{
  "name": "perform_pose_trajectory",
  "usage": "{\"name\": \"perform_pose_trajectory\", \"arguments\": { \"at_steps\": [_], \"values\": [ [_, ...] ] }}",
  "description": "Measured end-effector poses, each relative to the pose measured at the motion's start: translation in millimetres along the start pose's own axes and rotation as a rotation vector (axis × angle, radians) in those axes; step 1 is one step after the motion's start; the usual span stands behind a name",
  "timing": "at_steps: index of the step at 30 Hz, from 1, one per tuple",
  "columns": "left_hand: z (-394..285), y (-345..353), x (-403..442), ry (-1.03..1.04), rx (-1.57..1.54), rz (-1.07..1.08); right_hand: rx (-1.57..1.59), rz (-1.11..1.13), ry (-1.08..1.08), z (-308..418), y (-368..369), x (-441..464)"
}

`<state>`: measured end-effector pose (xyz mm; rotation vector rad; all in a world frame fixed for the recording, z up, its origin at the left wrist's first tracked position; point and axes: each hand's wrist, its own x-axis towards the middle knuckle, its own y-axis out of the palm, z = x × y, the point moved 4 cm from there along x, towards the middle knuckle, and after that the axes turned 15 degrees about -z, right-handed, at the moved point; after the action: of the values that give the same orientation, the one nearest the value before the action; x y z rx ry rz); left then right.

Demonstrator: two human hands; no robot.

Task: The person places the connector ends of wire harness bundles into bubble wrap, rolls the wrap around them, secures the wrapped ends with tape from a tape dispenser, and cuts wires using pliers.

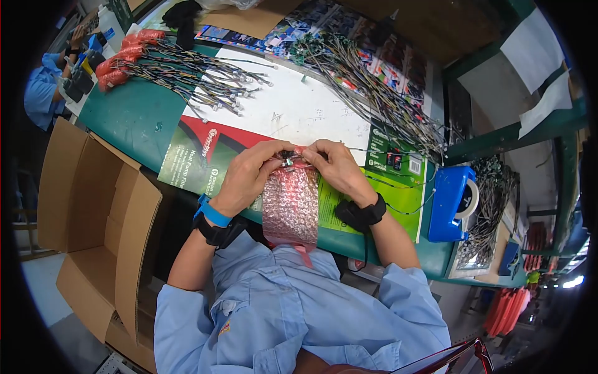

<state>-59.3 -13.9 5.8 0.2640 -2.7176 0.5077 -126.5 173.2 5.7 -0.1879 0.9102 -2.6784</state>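
Observation:
A strip of pink bubble wrap [290, 209] runs from the table edge down toward my lap. At its far end lie small dark and white connector ends [288, 161], partly hidden by my fingers. My left hand [251, 172] is closed at the left of that end, fingertips on the wrap and connectors. From the right, my right hand [339, 167] pinches the wrap's edge. A wire harness bundle [227, 81], its far ends rolled in pink bubble wrap [118, 65], lies at the back left. More loose wire harnesses [374, 93] are heaped at the back right.
An open cardboard box [103, 218] stands at the left below the green table [121, 124]. Printed cardboard [205, 149] covers the work area. A blue tape dispenser [450, 202] sits to the right, beside more wires [489, 199]. Another person's blue sleeve [42, 90] shows far left.

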Motion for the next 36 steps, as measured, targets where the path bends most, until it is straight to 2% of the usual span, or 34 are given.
{"name": "perform_pose_trajectory", "arguments": {
  "at_steps": [5,7,8,10,11,13,20,23,25,26,28,29,34,36],
  "values": [
    [-5,1,0,0.051,0.028,-0.066,-0.044,-0.080,-0.067,1,4,-5],
    [0,3,0,0.066,0.045,-0.081,-0.047,-0.184,-0.232,9,1,-9],
    [2,3,-1,0.104,0.067,-0.098,-0.046,-0.180,-0.233,12,0,-10],
    [4,4,-1,0.139,0.088,-0.113,-0.063,-0.280,-0.482,29,-5,-14],
    [6,4,-1,0.131,0.092,-0.115,-0.064,-0.278,-0.482,32,-6,-17],
    [6,4,-2,0.121,0.096,-0.121,-0.304,-0.233,-0.596,38,-1,-25],
    [5,4,-3,0.096,0.075,-0.143,-0.446,-0.269,-0.659,35,6,-29],
    [6,5,-3,0.110,0.085,-0.152,-0.374,-0.224,-0.673,32,4,-28],
    [6,4,-3,0.109,0.095,-0.159,-0.106,-0.088,-0.523,31,-7,-27],
    [6,4,-3,0.110,0.094,-0.155,-0.107,-0.084,-0.523,30,-8,-24],
    [5,5,-3,0.111,0.090,-0.147,-0.198,-0.252,-0.708,35,-15,-19],
    [5,5,-2,0.114,0.095,-0.145,-0.295,-0.246,-0.818,36,-14,-17],
    [3,4,-2,0.109,0.072,-0.152,-0.506,-0.127,-0.934,34,-7,-21],
    [2,4,-2,0.175,0.092,-0.151,-0.547,-0.096,-0.955,33,-5,-22]
  ]
}}
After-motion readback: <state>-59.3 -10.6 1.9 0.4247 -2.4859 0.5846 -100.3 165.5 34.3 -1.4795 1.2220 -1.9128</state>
